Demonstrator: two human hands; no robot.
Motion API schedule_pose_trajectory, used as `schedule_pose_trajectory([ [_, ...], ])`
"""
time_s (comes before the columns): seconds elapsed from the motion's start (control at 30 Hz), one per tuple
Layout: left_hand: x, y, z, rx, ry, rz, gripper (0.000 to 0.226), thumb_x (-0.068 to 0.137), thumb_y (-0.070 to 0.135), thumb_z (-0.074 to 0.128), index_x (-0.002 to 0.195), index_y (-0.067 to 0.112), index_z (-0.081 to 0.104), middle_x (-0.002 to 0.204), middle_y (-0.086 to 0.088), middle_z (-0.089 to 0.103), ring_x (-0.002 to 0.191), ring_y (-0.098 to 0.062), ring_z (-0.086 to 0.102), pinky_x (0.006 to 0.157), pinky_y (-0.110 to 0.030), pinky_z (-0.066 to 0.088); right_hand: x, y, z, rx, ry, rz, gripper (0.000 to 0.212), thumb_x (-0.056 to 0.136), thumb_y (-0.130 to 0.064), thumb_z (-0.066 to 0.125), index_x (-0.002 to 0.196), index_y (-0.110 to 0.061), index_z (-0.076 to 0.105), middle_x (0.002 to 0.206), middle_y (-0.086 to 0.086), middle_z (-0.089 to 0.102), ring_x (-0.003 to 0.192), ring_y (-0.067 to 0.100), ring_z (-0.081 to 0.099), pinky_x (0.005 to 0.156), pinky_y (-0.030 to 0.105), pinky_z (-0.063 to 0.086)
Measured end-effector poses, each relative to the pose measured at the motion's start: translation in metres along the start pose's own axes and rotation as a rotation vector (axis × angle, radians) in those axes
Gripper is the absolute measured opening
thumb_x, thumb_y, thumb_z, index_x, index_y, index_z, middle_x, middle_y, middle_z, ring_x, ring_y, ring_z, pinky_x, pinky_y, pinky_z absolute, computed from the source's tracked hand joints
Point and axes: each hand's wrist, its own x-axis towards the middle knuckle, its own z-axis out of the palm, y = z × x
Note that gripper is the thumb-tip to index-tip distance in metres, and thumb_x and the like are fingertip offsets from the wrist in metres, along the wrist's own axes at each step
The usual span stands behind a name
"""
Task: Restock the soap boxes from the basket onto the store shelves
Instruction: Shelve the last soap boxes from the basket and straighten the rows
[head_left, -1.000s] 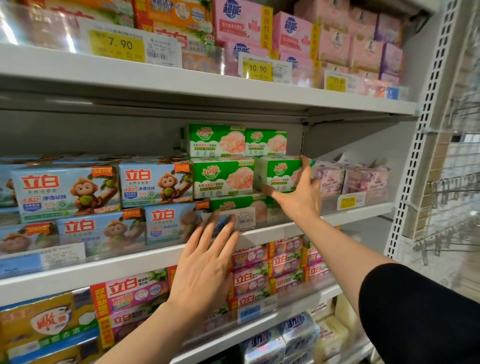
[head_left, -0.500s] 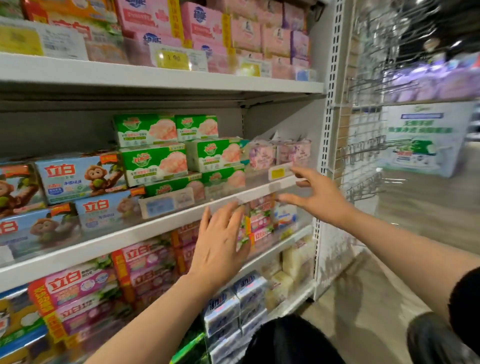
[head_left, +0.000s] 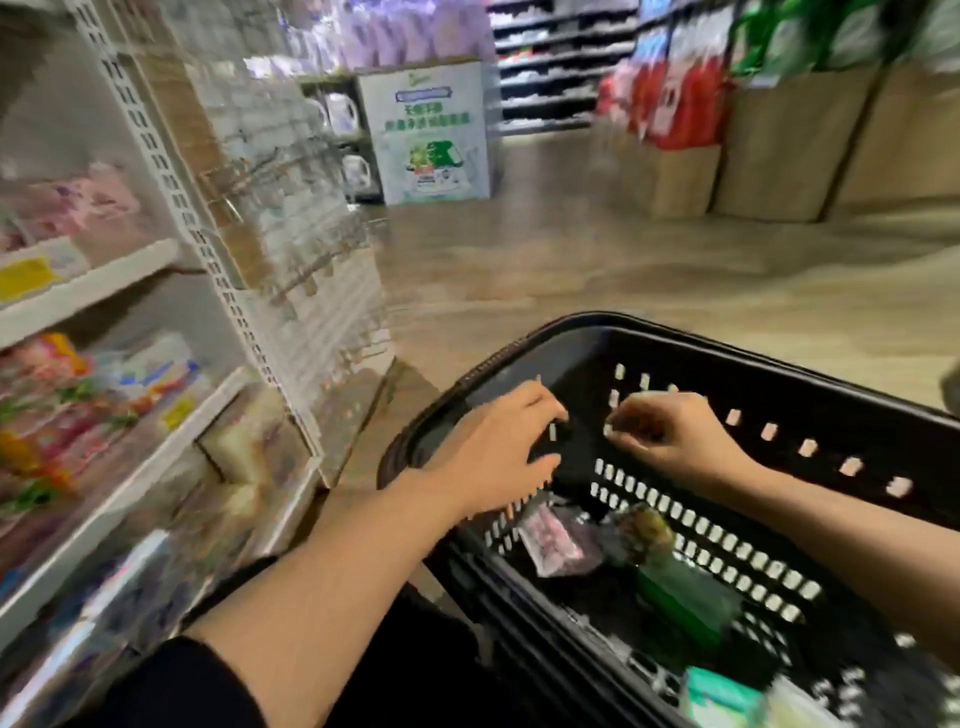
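A black plastic basket stands on the floor at lower right. Inside lie a pink pack, a dark green soap box and a light green box, all blurred. My left hand hovers over the basket's left part with fingers spread and loosely bent, holding nothing. My right hand hangs over the middle of the basket with loosely curled fingers, also holding nothing. The store shelves with blurred soap packs run along the left.
A white perforated upright and a wire hook panel end the shelf unit beside the basket. A white and green display carton stands across the aisle. Brown cardboard stands with red bags line the far right. Bare floor lies between.
My view has swung right and down from the shelves to the basket. Both hands left the shelf edge and dropped over the basket. Neither holds anything.
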Motion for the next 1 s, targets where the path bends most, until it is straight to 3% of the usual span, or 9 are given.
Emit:
schedule_pose_trajectory([
  [0.13,0.034,0.01,0.039,0.062,-0.246,0.009,0.056,0.086,0.029,0.07,0.137,0.021,0.046,0.135,0.004,0.042,0.117,-0.018,0.051,0.096,-0.037,0.045,-0.037,0.05,0.002,-0.057,-0.172,0.227,0.016,0.078,-0.017,0.076,0.093,-0.013,0.071,0.087,-0.001,0.071,0.08,0.011,0.066,0.077,0.033,0.053],
  [0.3,0.067,0.007,0.088,0.165,-0.496,-0.024,0.071,0.084,0.031,0.072,0.144,0.019,0.036,0.138,-0.002,0.035,0.12,-0.023,0.049,0.101,-0.036,0.043,-0.028,0.098,0.015,-0.158,-0.426,0.436,0.038,0.08,-0.032,0.073,0.113,-0.015,0.064,0.106,0.001,0.065,0.094,0.016,0.061,0.083,0.031,0.051],
  [0.43,0.089,-0.007,0.12,0.199,-0.551,-0.1,0.066,0.082,0.03,0.073,0.138,0.017,0.04,0.131,-0.006,0.042,0.115,-0.025,0.053,0.096,-0.036,0.048,-0.025,0.125,0.043,-0.134,-0.408,0.653,0.04,0.082,-0.027,0.07,0.115,-0.007,0.06,0.11,0.008,0.064,0.098,0.024,0.06,0.081,0.032,0.049],
  [0.57,0.096,-0.027,0.152,0.246,-0.516,-0.246,0.057,0.086,0.03,0.067,0.134,0.015,0.041,0.126,-0.008,0.043,0.112,-0.028,0.053,0.088,-0.04,0.051,-0.047,0.141,0.087,0.041,-0.384,0.893,0.033,0.091,-0.035,0.061,0.107,-0.006,0.057,0.096,0.011,0.056,0.093,0.026,0.058,0.07,0.026,0.036],
  [0.7,0.097,-0.048,0.183,0.292,-0.526,-0.241,0.054,0.086,0.025,0.066,0.132,0.013,0.041,0.126,-0.009,0.043,0.112,-0.027,0.048,0.085,-0.036,0.047,-0.062,0.154,0.129,0.207,-0.415,1.028,0.048,0.091,-0.051,0.054,0.122,-0.015,0.06,0.122,0.008,0.062,0.112,0.028,0.058,0.094,0.031,0.043],
  [0.77,0.095,-0.058,0.199,0.311,-0.594,-0.203,0.057,0.081,0.028,0.072,0.129,0.014,0.044,0.123,-0.008,0.044,0.111,-0.026,0.048,0.084,-0.035,0.047,-0.064,0.156,0.14,0.225,-0.387,1.125,0.054,0.091,-0.055,0.05,0.127,-0.015,0.054,0.125,0.011,0.06,0.115,0.031,0.057,0.1,0.037,0.042],
  [0.83,0.089,-0.067,0.213,0.337,-0.659,-0.171,0.059,0.077,0.037,0.073,0.124,0.014,0.046,0.122,-0.008,0.044,0.11,-0.026,0.047,0.087,-0.035,0.045,-0.071,0.159,0.151,0.203,-0.324,1.164,0.056,0.089,-0.058,0.049,0.13,-0.02,0.051,0.122,0.01,0.061,0.111,0.032,0.058,0.096,0.037,0.044],
  [0.9,0.079,-0.076,0.226,0.375,-0.722,-0.191,0.072,0.072,0.051,0.075,0.125,0.013,0.044,0.125,-0.009,0.044,0.113,-0.027,0.044,0.094,-0.036,0.041,-0.076,0.16,0.161,0.167,-0.261,1.156,0.054,0.086,-0.059,0.052,0.126,-0.022,0.053,0.116,0.008,0.063,0.105,0.031,0.06,0.09,0.036,0.047],
  [1.0,0.068,-0.085,0.243,0.472,-0.787,-0.226,0.095,0.062,0.067,0.076,0.131,0.014,0.038,0.131,-0.011,0.041,0.12,-0.029,0.04,0.104,-0.039,0.033,-0.075,0.161,0.174,0.143,-0.301,1.216,0.048,0.087,-0.057,0.055,0.112,-0.017,0.061,0.107,0.007,0.065,0.099,0.029,0.061,0.086,0.035,0.049],
])
